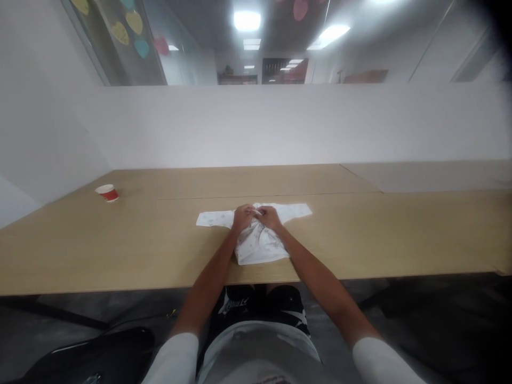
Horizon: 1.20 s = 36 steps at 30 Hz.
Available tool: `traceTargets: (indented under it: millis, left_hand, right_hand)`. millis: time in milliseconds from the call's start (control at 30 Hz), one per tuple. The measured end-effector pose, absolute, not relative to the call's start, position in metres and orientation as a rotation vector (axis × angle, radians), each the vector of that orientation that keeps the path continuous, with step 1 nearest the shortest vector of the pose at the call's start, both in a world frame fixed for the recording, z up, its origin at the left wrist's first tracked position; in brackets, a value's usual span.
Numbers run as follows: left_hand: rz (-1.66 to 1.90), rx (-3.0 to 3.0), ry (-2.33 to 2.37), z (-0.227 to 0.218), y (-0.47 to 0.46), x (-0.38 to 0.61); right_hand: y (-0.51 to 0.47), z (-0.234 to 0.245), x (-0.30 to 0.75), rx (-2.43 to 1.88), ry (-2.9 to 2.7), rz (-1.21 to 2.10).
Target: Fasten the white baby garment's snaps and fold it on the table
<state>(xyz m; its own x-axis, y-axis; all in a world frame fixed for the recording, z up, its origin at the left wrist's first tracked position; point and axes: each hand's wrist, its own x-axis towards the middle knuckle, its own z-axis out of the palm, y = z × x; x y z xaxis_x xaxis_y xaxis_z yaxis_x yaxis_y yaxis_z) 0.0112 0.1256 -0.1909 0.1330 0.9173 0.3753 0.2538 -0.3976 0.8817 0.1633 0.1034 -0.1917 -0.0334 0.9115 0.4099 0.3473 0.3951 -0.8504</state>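
A small white garment [261,246] with a faint print lies spread on the wooden table [160,240], its sleeves stretched out to the left and right. My left hand [242,217] and my right hand [269,216] meet at the garment's neckline, side by side. Both have their fingers curled and pinched on the cloth near the collar. My forearms reach across the garment's body from the near edge of the table.
A red and white paper cup [107,192] stands at the far left of the table. A white partition wall [280,125] runs behind the table. A dark chair [100,354] sits at the lower left beside my lap.
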Motion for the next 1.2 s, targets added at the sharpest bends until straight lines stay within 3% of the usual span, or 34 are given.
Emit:
traceTargets:
  millis: [700, 1200]
  left_hand:
    - [1.132, 1.842, 1.094, -0.194, 0.134, 0.000]
    - [1.169, 2.243, 1.123, -0.183, 0.121, 0.004]
  right_hand:
    - [0.103, -0.193, 0.163, -1.127, -1.629, 0.608]
    - [0.103, -0.192, 0.162, -1.160, -1.555, 0.687]
